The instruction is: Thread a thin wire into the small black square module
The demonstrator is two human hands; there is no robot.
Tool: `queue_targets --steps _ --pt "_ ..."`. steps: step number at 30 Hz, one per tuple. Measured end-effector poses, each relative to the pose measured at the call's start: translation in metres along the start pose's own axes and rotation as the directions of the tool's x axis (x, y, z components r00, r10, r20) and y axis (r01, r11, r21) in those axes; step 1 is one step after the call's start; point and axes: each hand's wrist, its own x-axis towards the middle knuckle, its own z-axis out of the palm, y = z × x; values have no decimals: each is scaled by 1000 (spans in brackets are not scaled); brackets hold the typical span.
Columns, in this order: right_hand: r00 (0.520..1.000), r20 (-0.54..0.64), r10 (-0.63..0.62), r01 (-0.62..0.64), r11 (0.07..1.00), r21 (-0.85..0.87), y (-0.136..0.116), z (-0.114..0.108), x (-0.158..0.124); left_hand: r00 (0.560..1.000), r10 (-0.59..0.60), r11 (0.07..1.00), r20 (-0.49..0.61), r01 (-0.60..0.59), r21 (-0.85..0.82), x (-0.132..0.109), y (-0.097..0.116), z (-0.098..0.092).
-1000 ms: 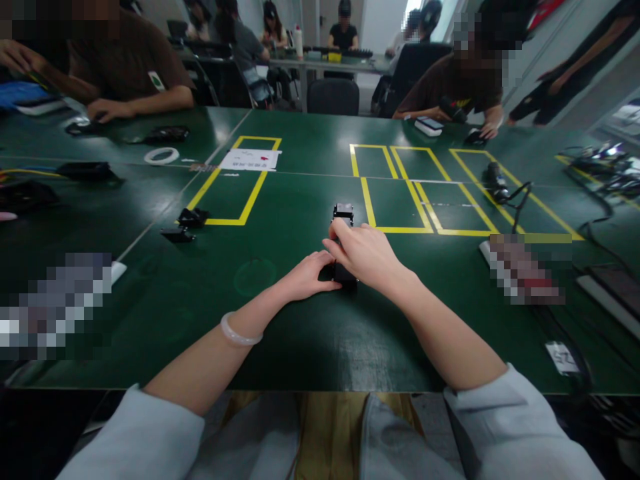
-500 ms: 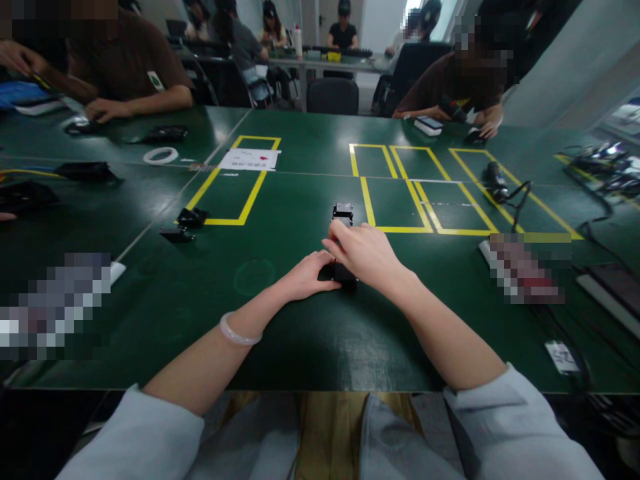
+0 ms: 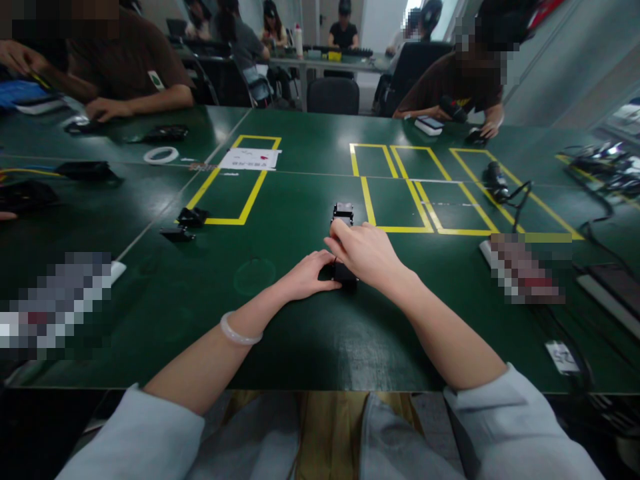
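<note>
A black device made of blocky parts (image 3: 345, 272) lies lengthwise on the green table (image 3: 320, 353) in front of me. Its far end shows beyond my fingers, and its middle is hidden under them. My left hand (image 3: 307, 277) grips the near end from the left, thumb and fingers curved around it. From above and the right, my right hand (image 3: 367, 250) is closed over the middle part with bent fingers. Whether the right fingertips pinch some smaller piece is hidden. Two small black parts (image 3: 193, 217) lie off to the left, apart from both hands.
Yellow tape outlines (image 3: 403, 230) mark the table, with a paper sheet (image 3: 250, 159) in one. A white tape ring (image 3: 161, 155) lies far left. Blurred-out phone-like slabs (image 3: 525, 270) rest on both sides. Cables (image 3: 595, 200) and a black cylindrical device (image 3: 495, 181) are right. People sit opposite.
My hands and the black device stay almost in place; the right hand shifts only very slightly. Across the table on the right, a person's head has moved a little.
</note>
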Motion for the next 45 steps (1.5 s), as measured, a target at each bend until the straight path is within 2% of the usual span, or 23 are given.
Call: queue_targets --steps 12,17,25,32,38,45 --pt "1000 -6 0 0 999 -36 1 5 2 1000 10 1000 9 -10 14 0 0 0" --pt "999 -44 0 -1 999 -32 0 8 2 1000 -10 1000 7 10 24 0 1 -1" --pt "1000 9 4 -4 1000 -31 1 4 2 1000 15 1000 -3 -15 14 0 -1 0" --pt "999 -31 8 -9 1000 -14 0 6 2 1000 -14 999 -1 14 29 0 0 0" --pt "1000 0 18 -18 1000 -25 1 5 2 1000 19 1000 -3 -19 17 0 -1 1" --pt "1000 0 8 -8 1000 -6 -1 4 2 1000 -8 1000 -13 8 29 0 -2 1"
